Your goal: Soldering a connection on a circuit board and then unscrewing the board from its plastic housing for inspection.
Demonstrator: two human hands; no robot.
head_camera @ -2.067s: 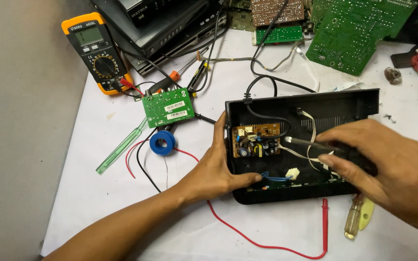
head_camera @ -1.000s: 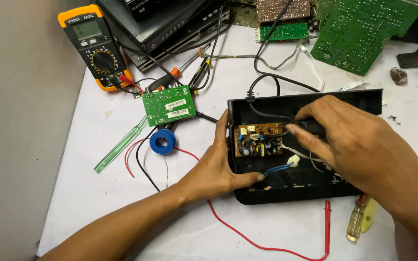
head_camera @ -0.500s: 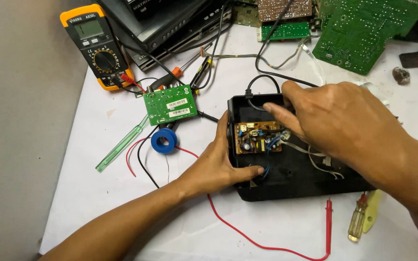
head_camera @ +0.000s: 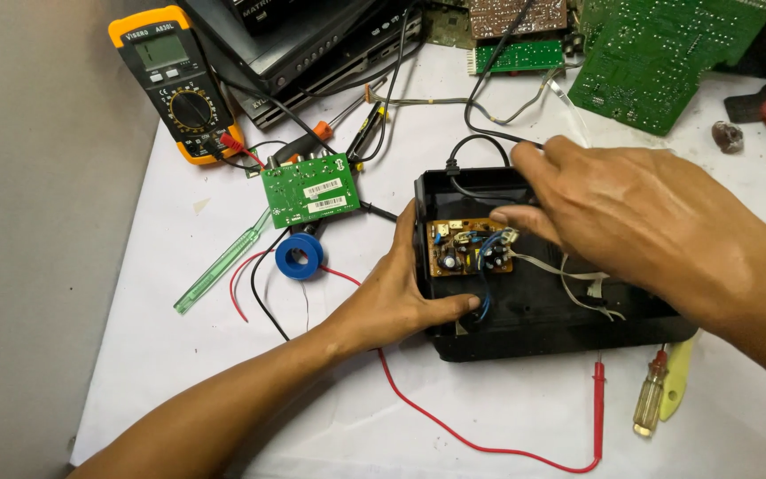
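Observation:
An open black plastic case [head_camera: 543,310] lies on the white table, with a small brown circuit board [head_camera: 458,253] in its left part. My left hand [head_camera: 392,293] grips the case's left wall, thumb up the outside and fingers curled inside by the blue wires [head_camera: 485,284]. My right hand [head_camera: 640,213] reaches over the case from the right. Its fingers are spread and hold nothing; the thumb tip rests at the board's upper right corner and the index finger points past the back wall. Grey wires [head_camera: 578,284] trail across the case floor.
A yellow multimeter [head_camera: 175,84] lies far left, with its red probe lead [head_camera: 597,399] in front of the case. A small green board [head_camera: 309,189], a blue ring [head_camera: 300,257] and a green translucent tool [head_camera: 219,266] lie left. Large green circuit boards [head_camera: 667,53] at the back; a screwdriver [head_camera: 649,399] front right.
My right hand has moved from the case's right part leftward to the small board, and the slim tool it held two seconds ago is no longer seen. My left hand has stayed on the case.

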